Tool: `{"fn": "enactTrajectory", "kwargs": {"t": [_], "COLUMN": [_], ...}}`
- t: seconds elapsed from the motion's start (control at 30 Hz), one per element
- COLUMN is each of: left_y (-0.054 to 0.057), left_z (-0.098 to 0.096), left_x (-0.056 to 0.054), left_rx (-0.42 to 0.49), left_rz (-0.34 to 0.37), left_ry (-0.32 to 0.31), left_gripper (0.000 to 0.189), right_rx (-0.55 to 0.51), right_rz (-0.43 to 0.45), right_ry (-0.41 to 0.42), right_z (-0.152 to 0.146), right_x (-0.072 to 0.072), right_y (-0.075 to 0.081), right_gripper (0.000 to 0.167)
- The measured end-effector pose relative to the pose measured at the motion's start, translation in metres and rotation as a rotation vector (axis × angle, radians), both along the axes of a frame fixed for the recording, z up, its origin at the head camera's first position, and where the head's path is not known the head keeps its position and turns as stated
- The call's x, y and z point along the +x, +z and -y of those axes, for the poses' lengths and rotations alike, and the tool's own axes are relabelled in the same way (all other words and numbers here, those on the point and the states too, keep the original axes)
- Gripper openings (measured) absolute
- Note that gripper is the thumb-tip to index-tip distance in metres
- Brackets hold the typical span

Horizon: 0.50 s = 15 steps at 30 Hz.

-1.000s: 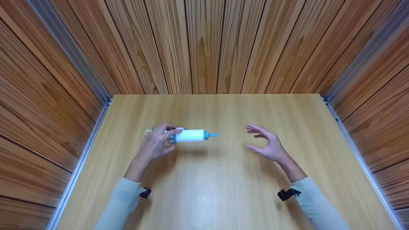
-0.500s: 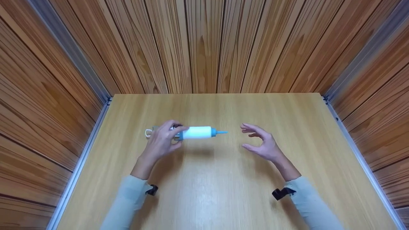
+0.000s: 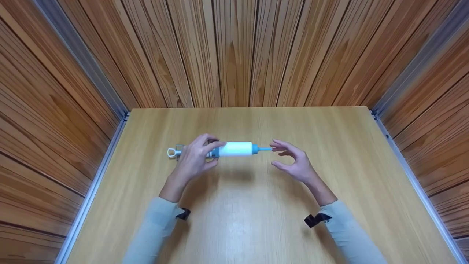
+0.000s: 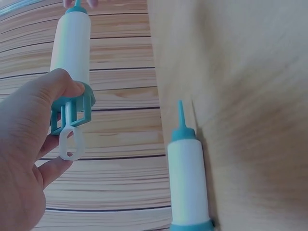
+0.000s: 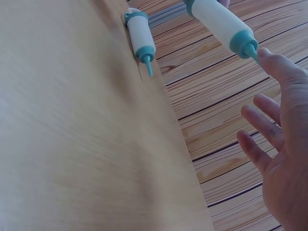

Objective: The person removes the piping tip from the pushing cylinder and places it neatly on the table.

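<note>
Between thumb and fingers my left hand (image 3: pixel 196 159) grips a white plastic syringe (image 3: pixel 236 149) near its blue-green collar, nozzle pointing right. Its white ring handle (image 4: pixel 62 144) shows beside the fingers in the left wrist view. My right hand (image 3: pixel 295 163) faces it with fingers spread and holds nothing; one fingertip is right at the nozzle tip (image 5: pixel 252 51). A shadow lies below the held syringe. In both wrist views a second, like syringe (image 4: pixel 187 173) lies on the table; from the head, the held one and my left hand largely cover that area.
The pale wooden table (image 3: pixel 234 227) has metal rails (image 3: pixel 91 187) along its sides. Plank walls (image 3: pixel 234 55) rise at the back and on both sides. Dark wrist cameras (image 3: pixel 317 220) are strapped over the light sleeves (image 3: pixel 150 227).
My left hand has carried the syringe to the right and slightly away from me. The right hand has drifted left, so the nozzle and right fingertips are now close together.
</note>
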<state>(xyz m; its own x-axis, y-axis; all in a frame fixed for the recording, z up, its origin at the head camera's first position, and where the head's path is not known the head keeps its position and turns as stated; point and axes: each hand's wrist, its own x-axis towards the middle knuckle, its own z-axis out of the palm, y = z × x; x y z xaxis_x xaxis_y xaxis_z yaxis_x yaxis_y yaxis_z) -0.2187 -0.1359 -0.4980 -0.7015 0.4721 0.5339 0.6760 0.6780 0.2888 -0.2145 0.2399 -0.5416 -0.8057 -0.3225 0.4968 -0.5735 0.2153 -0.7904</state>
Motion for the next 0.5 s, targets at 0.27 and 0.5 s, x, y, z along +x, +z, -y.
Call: {"fn": "enactTrajectory", "kwargs": {"t": [0.27,0.5], "left_y": [0.002,0.001], "left_z": [-0.009,-0.014], "left_x": [-0.003,-0.002], "left_rx": [0.002,0.036], "left_rz": [0.030,0.053], "left_ry": [0.003,-0.014], "left_gripper": [0.046,0.047], "right_rx": [-0.059,-0.087], "right_rz": [0.003,0.008], "right_ry": [-0.003,0.012], "right_z": [0.011,0.019], "right_x": [-0.004,-0.003], "right_y": [0.002,0.003], "right_gripper": [0.065,0.062]}}
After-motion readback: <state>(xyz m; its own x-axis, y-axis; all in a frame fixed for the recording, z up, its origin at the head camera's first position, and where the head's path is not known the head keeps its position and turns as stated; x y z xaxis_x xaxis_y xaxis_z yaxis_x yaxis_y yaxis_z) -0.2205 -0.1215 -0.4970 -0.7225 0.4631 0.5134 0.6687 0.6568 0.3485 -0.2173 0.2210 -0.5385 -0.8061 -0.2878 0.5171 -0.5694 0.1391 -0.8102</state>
